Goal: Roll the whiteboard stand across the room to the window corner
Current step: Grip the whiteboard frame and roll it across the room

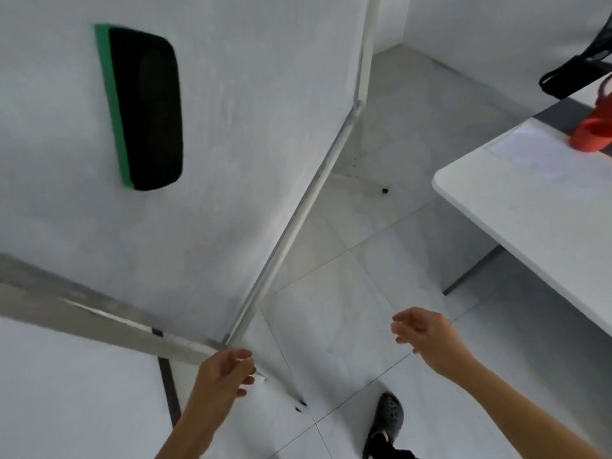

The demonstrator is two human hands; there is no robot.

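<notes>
The whiteboard stand [231, 160] fills the left half of the view, its white board close in front of me. A black eraser with a green back [145, 107] clings to the board's surface. The metal marker tray [99, 309] runs along the board's lower edge. The right frame post [298, 220] slants down to the tray corner. My left hand [225, 376] hovers just below that corner, fingers loosely curled and holding nothing. My right hand [427, 332] is out in the air to the right of the board, fingers apart, touching nothing.
A white table [530, 200] stands at the right, with a red bottle [592, 134] and a black bag [576, 74] on it. One caster foot of the stand [384, 191] rests on the pale tiled floor. My shoe [390, 415] is at the bottom.
</notes>
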